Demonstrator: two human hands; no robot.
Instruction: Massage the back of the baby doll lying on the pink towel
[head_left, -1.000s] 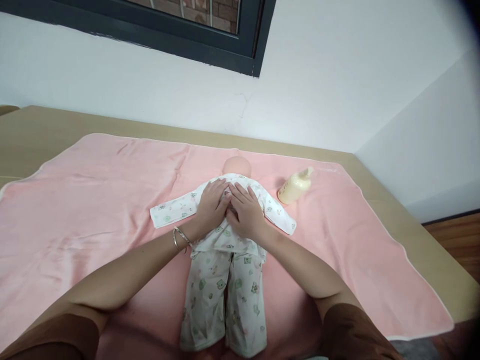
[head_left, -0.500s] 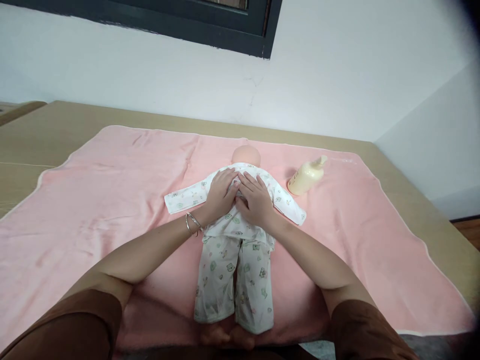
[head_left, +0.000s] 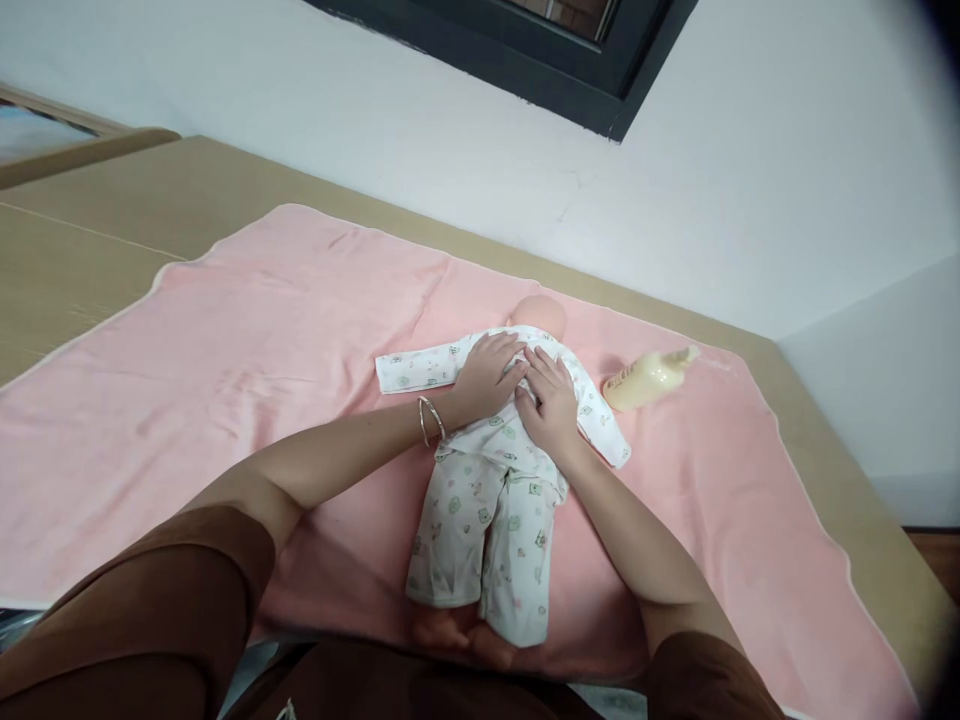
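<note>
On the pink blanket (head_left: 262, 350), both hands are laid flat on the upper body of the doll (head_left: 491, 520).

The doll is stretched lengthways away from the person, feet at the near edge and head (head_left: 538, 312) at the far end, tilted a little to the right, with its sleeves spread to either side. The left hand (head_left: 487, 375) is pressed palm-down on the left half of the chest and the right hand (head_left: 551, 405) on the right half, fingers lightly spread and meeting at the midline; nothing is pinched. A bracelet (head_left: 430, 421) is worn on the left wrist. A cream bottle (head_left: 649, 378) is seen on its side just beside the far sleeve, nearer the right hand. The blanket is spread over a tan surface (head_left: 112, 200).
</note>
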